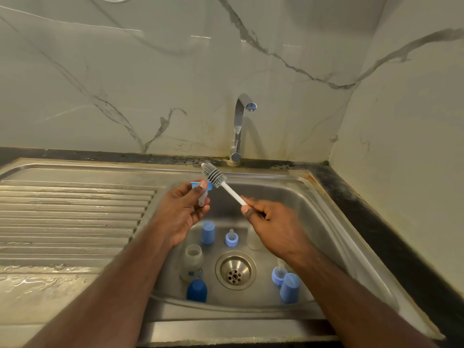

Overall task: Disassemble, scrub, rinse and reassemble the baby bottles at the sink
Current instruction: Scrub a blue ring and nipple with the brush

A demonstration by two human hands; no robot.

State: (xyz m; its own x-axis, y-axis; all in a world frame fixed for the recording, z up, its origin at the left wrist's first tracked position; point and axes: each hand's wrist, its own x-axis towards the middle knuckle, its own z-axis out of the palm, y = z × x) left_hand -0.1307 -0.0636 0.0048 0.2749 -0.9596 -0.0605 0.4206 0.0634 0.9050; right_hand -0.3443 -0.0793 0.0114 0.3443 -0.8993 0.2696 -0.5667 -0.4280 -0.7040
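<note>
My left hand (184, 213) holds a blue collar ring with a clear teat (203, 194) above the sink basin (326, 222). My right hand (271, 222) grips the white handle of a bottle brush (213, 175), whose grey bristle head touches the blue ring. In the basin lie a clear bottle (192, 262), a dark blue cap (197, 290), a light blue cap (208, 232), a blue ring with teat (231, 238), another clear bottle (252, 241) partly behind my right hand, a second ring with teat (278, 275) and a light blue cap (290, 287).
The drain strainer (235, 270) sits in the basin's middle. A chrome tap (239, 126) stands behind the sink, no water running. A wet ribbed drainboard (70, 217) extends to the left. A dark counter edge (376, 222) and marble wall close off the right.
</note>
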